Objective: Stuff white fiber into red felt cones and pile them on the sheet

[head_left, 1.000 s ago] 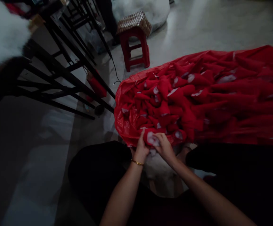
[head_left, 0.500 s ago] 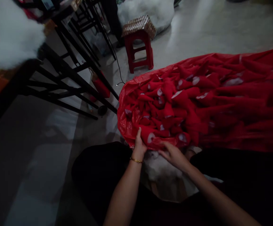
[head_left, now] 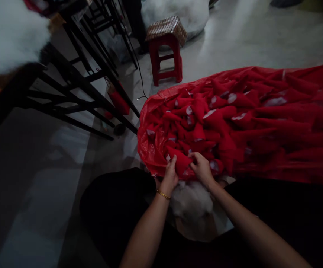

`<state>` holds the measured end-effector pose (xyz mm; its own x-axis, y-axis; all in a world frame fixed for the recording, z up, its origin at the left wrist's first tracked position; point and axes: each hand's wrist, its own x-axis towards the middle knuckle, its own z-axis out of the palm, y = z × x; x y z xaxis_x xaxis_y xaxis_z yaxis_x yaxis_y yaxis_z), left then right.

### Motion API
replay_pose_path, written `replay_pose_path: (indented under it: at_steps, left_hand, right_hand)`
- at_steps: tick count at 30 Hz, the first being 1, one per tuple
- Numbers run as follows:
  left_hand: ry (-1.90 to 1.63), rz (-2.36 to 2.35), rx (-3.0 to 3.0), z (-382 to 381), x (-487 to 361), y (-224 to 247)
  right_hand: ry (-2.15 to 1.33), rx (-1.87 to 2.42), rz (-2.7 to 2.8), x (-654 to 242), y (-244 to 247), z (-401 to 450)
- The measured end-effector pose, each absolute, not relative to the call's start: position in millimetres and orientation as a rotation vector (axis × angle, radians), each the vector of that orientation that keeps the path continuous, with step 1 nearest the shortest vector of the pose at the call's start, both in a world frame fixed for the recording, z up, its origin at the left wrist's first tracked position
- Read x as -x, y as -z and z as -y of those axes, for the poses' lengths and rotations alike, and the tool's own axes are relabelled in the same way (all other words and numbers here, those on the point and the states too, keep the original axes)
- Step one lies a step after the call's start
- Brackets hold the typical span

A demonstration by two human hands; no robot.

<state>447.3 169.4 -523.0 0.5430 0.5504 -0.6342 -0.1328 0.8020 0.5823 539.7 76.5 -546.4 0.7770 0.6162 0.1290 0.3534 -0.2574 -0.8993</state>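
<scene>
Both hands are on one red cone-shaped cloth piece [head_left: 180, 160] at the near edge of a large red plastic bag [head_left: 150, 108]. My left hand [head_left: 171, 174] grips its left side, thumb on top. My right hand [head_left: 202, 167] pinches the cloth's right end between thumb and fingers. Around them the bag is full of several similar red cloth cones [head_left: 219, 115], many showing white stuffing at an end. Just below my hands, between my legs, a clump of white fluffy stuffing [head_left: 190, 201] sits in a container that is partly hidden.
Beyond the bag stands a red plastic stool [head_left: 165, 59] with a woven mat top. Black metal table legs [head_left: 86, 85] rise at the left, with white stuffing [head_left: 10, 37] on a surface above. A big white stuffing bag [head_left: 178, 16] lies behind the stool.
My right hand has moved up and closed on the cloth cone's end. The cone has turned, so its white end now lies by my left thumb.
</scene>
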Motion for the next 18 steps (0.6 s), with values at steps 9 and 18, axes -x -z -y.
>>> replay_pose_path:
  at_steps: [9, 18]
  left_hand:
    - [-0.334, -0.933, -0.557, -153, -448, 540]
    - [-0.103, -0.877, -0.875, -144, -445, 553]
  right_hand:
    - [-0.332, 1.804, 0.858, -528, 550, -64]
    - [-0.458, 1.905, 0.732, -545, 568, -57]
